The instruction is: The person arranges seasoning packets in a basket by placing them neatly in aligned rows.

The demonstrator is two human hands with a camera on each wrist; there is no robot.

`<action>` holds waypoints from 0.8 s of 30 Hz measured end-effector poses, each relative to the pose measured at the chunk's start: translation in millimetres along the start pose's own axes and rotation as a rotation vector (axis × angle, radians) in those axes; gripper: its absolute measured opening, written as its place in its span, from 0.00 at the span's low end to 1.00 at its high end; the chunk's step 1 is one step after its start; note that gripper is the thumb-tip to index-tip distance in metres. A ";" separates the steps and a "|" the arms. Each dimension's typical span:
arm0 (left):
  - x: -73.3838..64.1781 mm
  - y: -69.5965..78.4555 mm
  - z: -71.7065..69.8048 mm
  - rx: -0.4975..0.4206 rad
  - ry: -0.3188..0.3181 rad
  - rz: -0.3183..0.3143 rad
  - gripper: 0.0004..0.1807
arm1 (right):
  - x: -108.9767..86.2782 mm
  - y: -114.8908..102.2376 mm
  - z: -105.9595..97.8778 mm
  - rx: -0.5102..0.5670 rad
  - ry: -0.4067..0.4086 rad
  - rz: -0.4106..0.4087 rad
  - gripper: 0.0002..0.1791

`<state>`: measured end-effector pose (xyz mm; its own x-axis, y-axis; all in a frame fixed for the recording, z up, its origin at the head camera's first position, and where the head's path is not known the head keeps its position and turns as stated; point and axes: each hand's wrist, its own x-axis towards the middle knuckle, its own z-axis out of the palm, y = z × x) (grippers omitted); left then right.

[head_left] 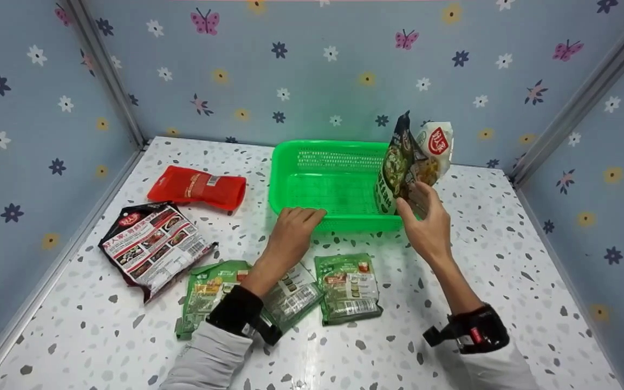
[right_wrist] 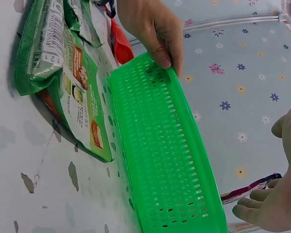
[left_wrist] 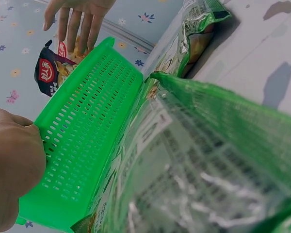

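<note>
My left hand (head_left: pixel 293 233) grips the near rim of a green plastic basket (head_left: pixel 339 221), thumb outside and fingers over the edge. Two food pouches stand upright at the basket's right end: a black one with a food picture (head_left: pixel 396 168) and a white-topped one (head_left: pixel 437 143) behind it. Beside them is my right hand (head_left: pixel 431 230), its fingers extended and spread from the thumb. The right wrist view shows that hand (right_wrist: pixel 271 194) with loose, nearly straight fingers near a pouch edge. In the left wrist view its fingers (left_wrist: pixel 80 26) hang down by the pouches, behind the basket wall.
Three green packets lie in front of the basket, the right one (head_left: pixel 347 290) by itself and the left one (head_left: pixel 212 284) partly under my left forearm. Left of the basket are a red pouch (head_left: pixel 198 187) and a black-and-white pouch (head_left: pixel 157 246). Patterned walls (head_left: pixel 301 70) enclose the speckled table.
</note>
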<state>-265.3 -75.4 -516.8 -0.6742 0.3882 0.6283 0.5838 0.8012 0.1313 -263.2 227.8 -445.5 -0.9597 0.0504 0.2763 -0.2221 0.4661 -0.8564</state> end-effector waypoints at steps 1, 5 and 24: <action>0.0 -0.2 0.2 0.002 0.002 0.002 0.29 | -2.5 0.3 -0.3 0.000 0.010 -0.007 0.38; -0.4 -0.9 1.3 0.005 0.013 0.003 0.31 | -11.1 0.1 0.9 -0.014 0.055 -0.067 0.34; 0.3 -0.6 0.2 0.014 -0.005 0.000 0.31 | -9.1 21.3 43.6 -0.410 -0.229 -0.629 0.21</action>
<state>-265.9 -75.6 -516.8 -0.6762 0.3905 0.6247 0.5773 0.8076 0.1200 -266.7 198.8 -485.3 -0.6959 -0.4938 0.5215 -0.6974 0.6379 -0.3266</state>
